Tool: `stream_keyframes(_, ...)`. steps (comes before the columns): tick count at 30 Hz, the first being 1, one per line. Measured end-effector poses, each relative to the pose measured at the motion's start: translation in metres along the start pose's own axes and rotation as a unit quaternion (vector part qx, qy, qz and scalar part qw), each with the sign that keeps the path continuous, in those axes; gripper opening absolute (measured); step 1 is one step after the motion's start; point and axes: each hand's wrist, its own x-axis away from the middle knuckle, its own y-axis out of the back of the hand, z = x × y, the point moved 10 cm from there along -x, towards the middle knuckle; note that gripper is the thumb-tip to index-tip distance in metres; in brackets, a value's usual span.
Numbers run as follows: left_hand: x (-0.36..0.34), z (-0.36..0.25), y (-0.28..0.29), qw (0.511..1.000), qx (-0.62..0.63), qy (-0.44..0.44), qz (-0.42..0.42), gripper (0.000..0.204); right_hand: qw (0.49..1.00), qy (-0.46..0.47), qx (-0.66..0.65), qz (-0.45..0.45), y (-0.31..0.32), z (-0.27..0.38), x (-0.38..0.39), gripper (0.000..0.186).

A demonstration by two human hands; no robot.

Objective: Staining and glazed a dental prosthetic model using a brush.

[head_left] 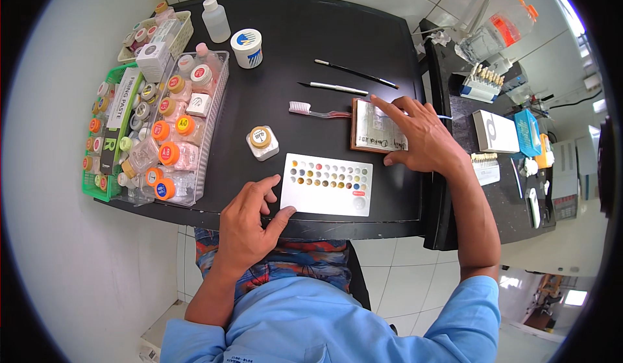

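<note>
A white palette (324,200) with rows of small coloured wells lies near the table's front edge. At its left side is my left hand (246,223), fingers loosely bent and apart, thumb by the palette's lower left corner. My right hand (425,136) spreads over the right part of a flat, brown-edged slab (376,129) with a pale, handwritten-on top. Its index finger reaches the far edge and its thumb the near edge. Behind the palette stands a small jar (262,143) with a tan lid. A toothbrush (318,110) lies left of the slab, its handle end against it.
A slim knife-like tool (334,88) and a thin brush (357,74) lie farther back. A white tub (247,48) and squeeze bottle (215,19) stand behind. Baskets (217,103) of small jars line the left. On the right side counter (467,97) sit shade guides and boxes.
</note>
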Motion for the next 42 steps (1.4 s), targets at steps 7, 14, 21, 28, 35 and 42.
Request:
stream_keyframes(7,0.000,0.000,0.001,1.000,0.007,0.000,-0.006,0.048,1.000,0.016,0.004,-0.025,-0.001,-0.002,0.001,0.120)
stream_keyframes(14,0.004,0.003,0.003,1.000,0.004,-0.002,-0.020,0.041,0.998,0.028,-0.017,-0.044,-0.001,0.000,0.003,0.118)
stream_keyframes(21,0.005,0.003,0.004,1.000,0.010,-0.005,-0.023,0.033,0.998,0.028,-0.025,-0.054,0.001,0.000,0.003,0.118)
stream_keyframes(28,0.006,0.005,0.007,0.999,0.021,-0.003,-0.036,0.033,0.998,0.031,-0.025,-0.052,0.001,0.000,0.003,0.119)
stream_keyframes(35,0.006,0.001,0.010,0.998,0.030,-0.014,-0.044,0.024,0.998,0.025,-0.025,-0.042,0.002,0.001,0.004,0.121)
stream_keyframes(42,0.005,0.000,0.011,0.998,0.025,-0.014,-0.057,0.022,0.998,0.030,-0.027,-0.052,0.001,0.001,0.003,0.124)
